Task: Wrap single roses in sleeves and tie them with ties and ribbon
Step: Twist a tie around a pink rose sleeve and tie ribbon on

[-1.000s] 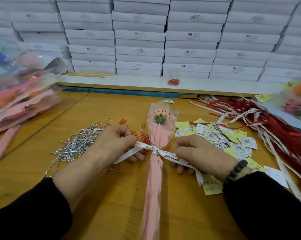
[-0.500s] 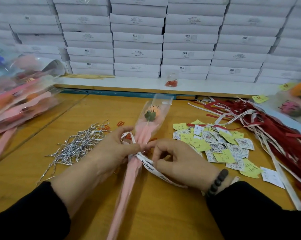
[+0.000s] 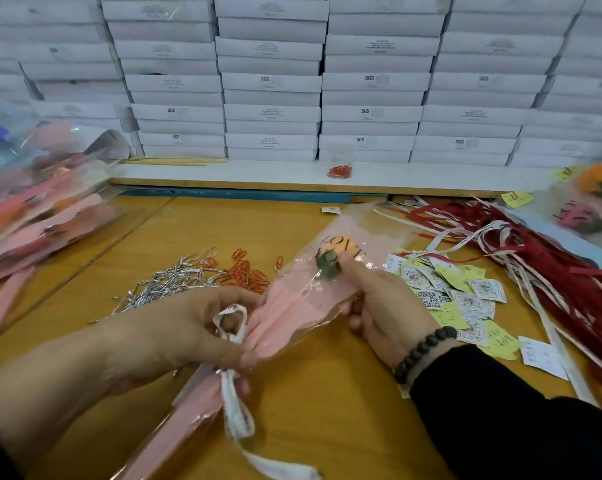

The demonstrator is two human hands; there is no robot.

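Holding the gathered neck firmly is, I think, what matters most for this step: the white ribbon [image 3: 231, 327] needs its loop pulled snug without the sleeve [image 3: 292, 303] slipping. The left hand [image 3: 174, 337] pinches the pink sleeve at its narrow waist, with fingers curled round it, and the ribbon loop stands up just beside the thumb. One ribbon tail hangs down below this grip and trails toward the near edge of the table [image 3: 327, 393]. The right hand [image 3: 386, 306] holds the wider upper part of the sleeve, fingers curled under it and the thumb pressing on top, close to the rose [image 3: 341, 252]. The orange rose head lies just beyond the right thumb, inside the clear part with the printed word. The long pink tail of the sleeve runs down from the left grip. To do it well, I would keep the left pinch fixed while tightening.
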